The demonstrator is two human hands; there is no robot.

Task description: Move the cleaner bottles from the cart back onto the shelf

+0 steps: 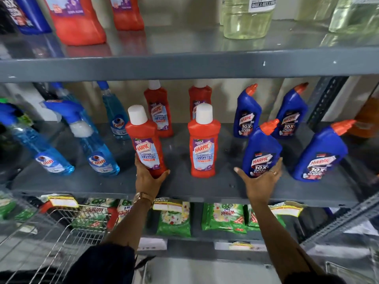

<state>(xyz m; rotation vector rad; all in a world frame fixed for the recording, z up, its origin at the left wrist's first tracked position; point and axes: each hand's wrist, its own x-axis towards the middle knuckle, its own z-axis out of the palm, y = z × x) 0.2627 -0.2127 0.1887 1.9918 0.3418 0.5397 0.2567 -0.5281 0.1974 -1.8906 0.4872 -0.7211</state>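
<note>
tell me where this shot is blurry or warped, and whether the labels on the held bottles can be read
Head view: wide-angle bend tilts the outer bottles; the cart and frame edges are motion-blurred; the upper shelf reflects a soft sheen. Labels stay readable on the red bottle in the left hand and the blue bottle in the right hand.

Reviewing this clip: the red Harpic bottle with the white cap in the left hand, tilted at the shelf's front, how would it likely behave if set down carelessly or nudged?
The red plastic Harpic bottle with the white cap is tall and narrow, so probably tippy. The left hand grips only its base while it leans, so a loose release might topple it. Its rigid-looking, glossy body might slide on the smooth grey metal shelf.
</note>
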